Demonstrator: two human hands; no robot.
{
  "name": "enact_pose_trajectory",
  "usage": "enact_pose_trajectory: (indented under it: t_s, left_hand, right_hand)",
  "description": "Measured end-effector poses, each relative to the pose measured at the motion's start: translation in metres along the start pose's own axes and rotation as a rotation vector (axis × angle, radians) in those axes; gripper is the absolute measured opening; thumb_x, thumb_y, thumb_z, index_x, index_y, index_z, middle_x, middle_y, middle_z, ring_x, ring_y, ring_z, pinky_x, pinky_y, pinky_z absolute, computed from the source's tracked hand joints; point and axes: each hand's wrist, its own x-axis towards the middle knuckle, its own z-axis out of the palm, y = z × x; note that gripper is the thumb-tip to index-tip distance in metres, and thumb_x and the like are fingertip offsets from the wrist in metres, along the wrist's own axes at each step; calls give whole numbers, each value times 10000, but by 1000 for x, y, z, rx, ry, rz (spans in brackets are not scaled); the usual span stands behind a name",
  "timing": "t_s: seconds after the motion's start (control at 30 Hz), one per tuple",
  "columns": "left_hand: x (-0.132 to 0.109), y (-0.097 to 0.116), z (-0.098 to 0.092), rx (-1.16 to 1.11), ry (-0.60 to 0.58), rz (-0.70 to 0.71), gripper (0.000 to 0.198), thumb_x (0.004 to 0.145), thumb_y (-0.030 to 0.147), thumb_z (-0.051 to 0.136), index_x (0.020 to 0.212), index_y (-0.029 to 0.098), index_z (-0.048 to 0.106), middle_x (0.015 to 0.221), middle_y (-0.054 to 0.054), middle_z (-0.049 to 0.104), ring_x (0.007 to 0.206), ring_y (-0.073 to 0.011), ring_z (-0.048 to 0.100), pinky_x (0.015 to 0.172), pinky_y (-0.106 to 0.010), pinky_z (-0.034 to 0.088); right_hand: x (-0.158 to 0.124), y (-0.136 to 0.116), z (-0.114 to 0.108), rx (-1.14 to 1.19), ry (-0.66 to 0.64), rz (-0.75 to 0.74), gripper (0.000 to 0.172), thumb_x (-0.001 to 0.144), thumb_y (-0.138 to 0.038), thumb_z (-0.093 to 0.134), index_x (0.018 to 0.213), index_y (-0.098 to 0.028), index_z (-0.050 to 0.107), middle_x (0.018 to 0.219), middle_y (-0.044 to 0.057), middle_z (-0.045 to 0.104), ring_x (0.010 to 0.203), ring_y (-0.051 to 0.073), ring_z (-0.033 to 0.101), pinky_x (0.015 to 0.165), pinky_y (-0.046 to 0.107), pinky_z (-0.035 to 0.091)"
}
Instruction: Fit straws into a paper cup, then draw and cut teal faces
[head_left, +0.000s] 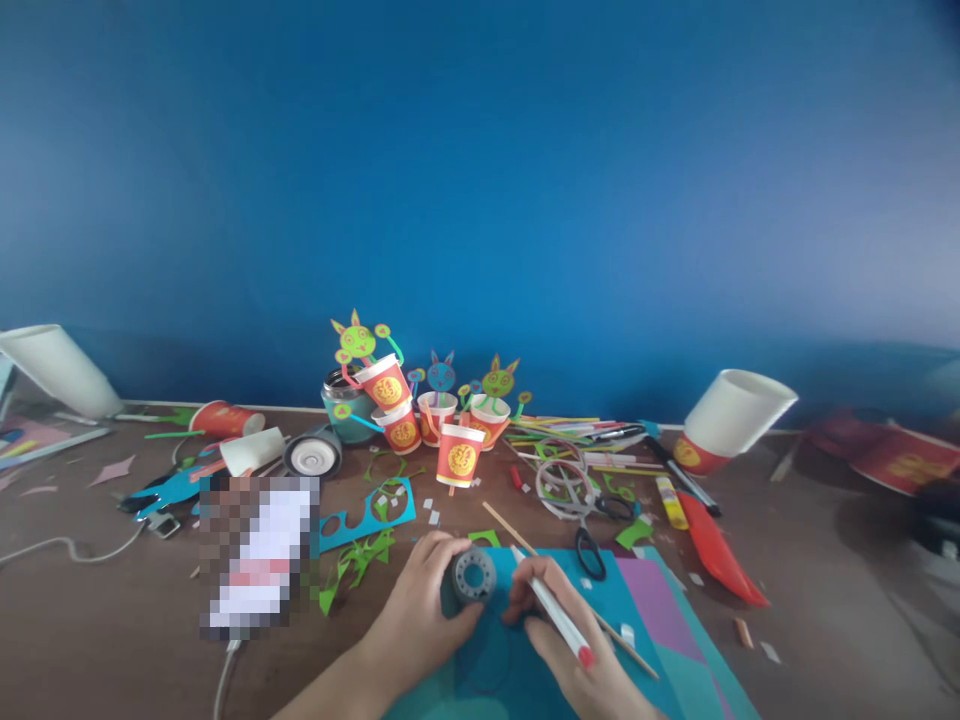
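Grey ring (473, 576) — low in the middle of the view, flat on the teal sheet (517, 680), hole facing up. Possibly a roll of tape; too blurred to confirm.

Left hand (420, 610): clasped on the ring from the left side, thumb and fingers against its outer wall, pinning it to the sheet.

Right hand (570, 640): closed around a white pen (551, 610), red end toward the wrist, other end aimed at the right edge of the ring. Contact between pen tip and ring not clear. Fingertips just beside the ring, on the sheet.

Surroundings on the brown table (825, 600):
- Purple sheet (660, 610), partly over the teal one, right of the right hand.
- Wooden stick (510, 530), slanted, passing under or behind the right hand.
- Scissors (585, 515) with black handles, just beyond the top edge of the teal sheet, blades pointing away.
- Yellow glue stick (672, 502), right of the scissors.
- Red paper cups (460, 455) with cut-out animal figures on top — grouped near the far edge, well apart from both hands.
- White cup (739, 408), tilted, far right.
- Green and blue paper scraps scattered between the cups and the hands.
- Blue wall (480, 180) behind the table.
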Motion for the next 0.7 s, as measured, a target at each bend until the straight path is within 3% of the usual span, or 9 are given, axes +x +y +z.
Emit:
enact_pose_trajectory:
  t_s: [0.13, 0.3, 0.47, 0.7]
  left_hand:
    - [-1, 0, -3, -20, -11, 0, 462, 674, 161, 629, 1130, 176, 555, 1131, -126, 569, 1100, -275, 529, 974, -427, 432]
    - [-1, -1, -10, -110, -32, 9, 389, 807, 249, 544, 1192, 200, 526, 1159, -123, 576, 1103, -260, 544, 962, -429, 444]
    - [-1, 1, -11, -95, -28, 6, 433, 726, 251, 639, 1150, 212, 562, 1153, -118, 576, 1100, -287, 541, 964, -448, 434]
    - [0, 3, -10, -78, -53, -9, 397, 728, 229, 633, 1119, 202, 564, 1111, -104, 566, 1072, -268, 539, 948, -413, 435]
  right_hand:
    - [0, 1, 1, -1, 0, -2, 226, 768, -156, 498, 972, -247, 532, 851, 7, 591, 808, 185, 622, 768, 301, 504]
    - [-1, -3, 0, 12, 4, 9, 219, 772, -157, 498, 972, -239, 530, 837, 13, 594, 800, 187, 620, 770, 308, 505]
    - [0, -5, -1, -11, -26, 8, 221, 776, -149, 490, 974, -243, 516, 852, 13, 586, 810, 187, 622, 771, 315, 507]
    - [0, -9, -1, -11, -21, 7, 223, 760, -137, 518, 954, -243, 543, 848, 18, 599, 793, 189, 631, 762, 321, 514]
